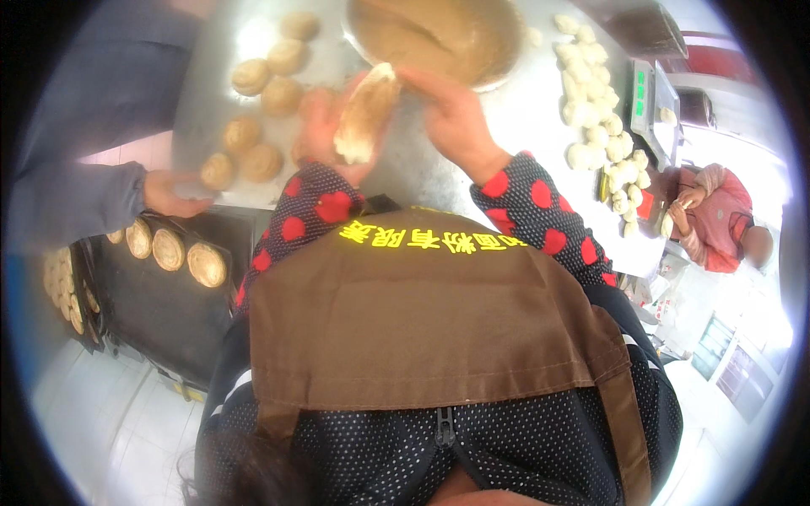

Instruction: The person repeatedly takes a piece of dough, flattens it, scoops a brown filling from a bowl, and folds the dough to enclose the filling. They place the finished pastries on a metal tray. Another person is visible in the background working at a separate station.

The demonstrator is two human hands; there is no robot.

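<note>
A long piece of dough [367,117], pale at its ends and smeared brown along its face, rests in my left hand [326,126] above the metal table. At its upper end the fingers of my right hand [459,117] touch it or lie very close; blur hides the exact contact. Just beyond my hands is a large round metal bowl of brown paste [436,38]. Several round brown-topped dough pieces [281,95] lie on the table to the left of my left hand.
A co-worker's hand [177,195] reaches in at the left, above a black baking tray [171,310] with round flat dough pieces [168,248]. On the right are many pale dough lumps [588,82], a digital scale [655,107] and another person [721,209] handling dough.
</note>
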